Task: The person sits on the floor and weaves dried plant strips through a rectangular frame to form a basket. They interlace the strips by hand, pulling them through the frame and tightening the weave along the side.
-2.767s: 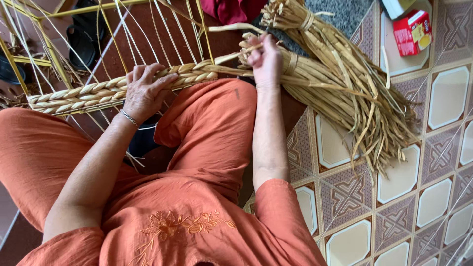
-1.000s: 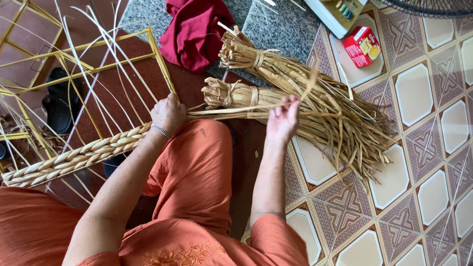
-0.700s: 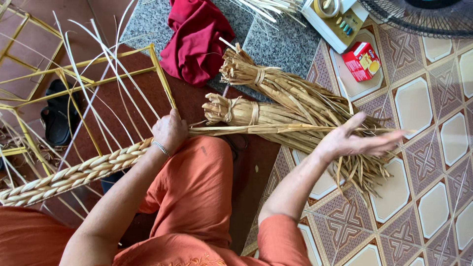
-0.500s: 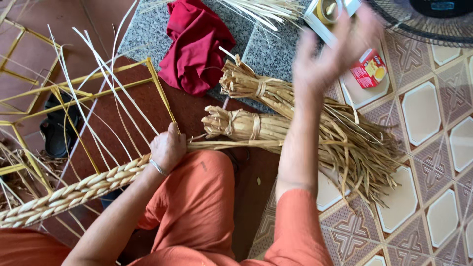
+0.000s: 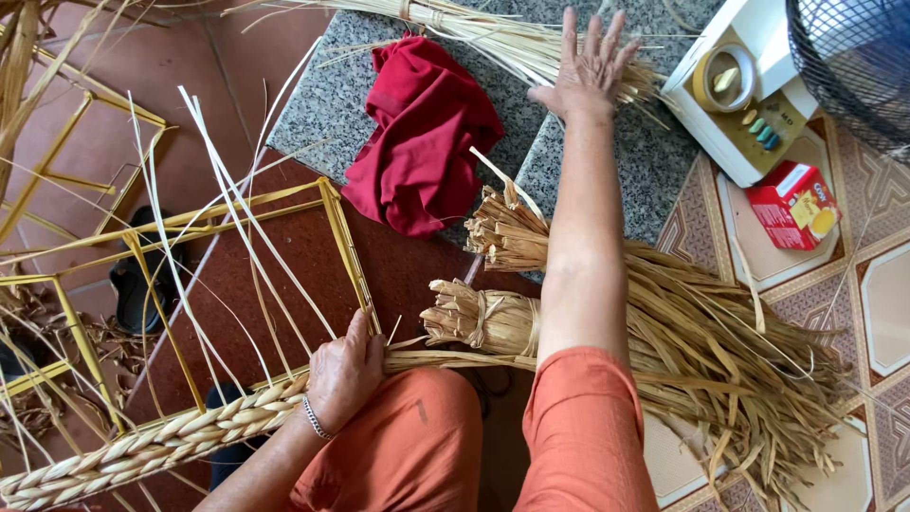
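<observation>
Fingers of the right hand spread wide and flat, released, resting on a pale straw bundle at the top of the granite step; nothing gripped there. Right arm stretched straight up the view, crossing over two tied reed bundles lying on the patterned tiles. Left hand low and near the knee, clenched around the end of a braided rope, just where loose reed strands meet the yellow wire frame. Braid running down to the lower left, along the frame's bottom edge; thin pale strips standing up through the frame. Crumpled red cloth on the step, just left of the right forearm. White box with a tape roll on it to the right of the hand, small red carton below it, dark fan grille in the corner.
</observation>
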A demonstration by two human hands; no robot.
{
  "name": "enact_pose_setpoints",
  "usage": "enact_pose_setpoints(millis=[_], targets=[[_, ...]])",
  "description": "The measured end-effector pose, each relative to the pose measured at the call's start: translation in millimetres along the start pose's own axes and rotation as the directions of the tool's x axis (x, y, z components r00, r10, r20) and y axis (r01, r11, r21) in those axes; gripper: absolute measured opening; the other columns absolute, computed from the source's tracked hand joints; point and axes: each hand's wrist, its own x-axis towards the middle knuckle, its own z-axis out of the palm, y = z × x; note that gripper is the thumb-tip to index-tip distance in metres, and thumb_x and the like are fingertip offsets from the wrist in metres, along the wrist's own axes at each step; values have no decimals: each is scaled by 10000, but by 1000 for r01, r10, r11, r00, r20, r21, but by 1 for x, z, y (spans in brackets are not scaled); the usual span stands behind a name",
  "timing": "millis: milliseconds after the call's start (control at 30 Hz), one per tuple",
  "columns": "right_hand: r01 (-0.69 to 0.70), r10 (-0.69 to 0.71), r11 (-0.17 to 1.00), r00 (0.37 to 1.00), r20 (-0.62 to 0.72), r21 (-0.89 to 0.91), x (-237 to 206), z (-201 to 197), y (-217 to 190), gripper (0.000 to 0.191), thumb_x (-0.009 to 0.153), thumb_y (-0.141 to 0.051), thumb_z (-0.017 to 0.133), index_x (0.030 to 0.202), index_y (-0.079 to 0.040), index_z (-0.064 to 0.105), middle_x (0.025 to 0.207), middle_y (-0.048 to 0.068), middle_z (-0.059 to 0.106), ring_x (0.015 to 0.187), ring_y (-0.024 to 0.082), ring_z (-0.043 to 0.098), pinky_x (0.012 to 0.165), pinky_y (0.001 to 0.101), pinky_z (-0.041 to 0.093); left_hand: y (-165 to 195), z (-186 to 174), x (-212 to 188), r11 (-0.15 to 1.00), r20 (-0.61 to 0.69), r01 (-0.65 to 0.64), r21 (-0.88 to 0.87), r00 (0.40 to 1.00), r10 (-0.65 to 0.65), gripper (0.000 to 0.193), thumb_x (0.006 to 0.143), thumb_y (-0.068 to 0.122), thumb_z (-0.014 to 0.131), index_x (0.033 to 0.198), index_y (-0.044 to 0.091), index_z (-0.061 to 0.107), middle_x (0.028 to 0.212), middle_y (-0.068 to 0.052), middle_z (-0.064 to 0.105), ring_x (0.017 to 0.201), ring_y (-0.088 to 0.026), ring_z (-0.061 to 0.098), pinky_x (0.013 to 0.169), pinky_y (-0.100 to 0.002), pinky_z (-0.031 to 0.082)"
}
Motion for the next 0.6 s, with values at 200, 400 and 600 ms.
enact_pose_setpoints(millis=[200, 400, 600], targets=[[-31, 32, 997, 999, 4, -74, 19, 34, 3, 576, 928, -439, 773, 1294, -19, 626, 1291, 267, 579, 1187, 411, 547, 1132, 627, 278, 0, 2, 2, 998, -75, -60, 2, 995, 60, 514, 890, 224, 659, 1350, 18, 558, 541, -204, 649, 475, -377, 654, 482, -513, 527], [39, -17, 995, 976, -218, 93, -16, -29, -7, 324, 967, -285, 746, 1048, 23, 687, 1108, 209, 606, 804, 306, 635, 652, 473, 546, -5, 8, 7, 999, -82, -34, -2, 996, 34, 483, 909, 260, 642, 1338, 49, 570, 692, -236, 701, 638, -424, 699, 633, -549, 556], [204, -29, 935, 859, -511, 290, -121, -129, -9, 318, 964, -334, 764, 931, -19, 730, 919, 229, 669, 774, 399, 654, 662, 524, 510, -9, 18, 21, 1000, -68, -8, 12, 998, 9, 496, 912, 301, 641, 1335, 53, 564, 791, -253, 724, 772, -438, 713, 741, -553, 561]])
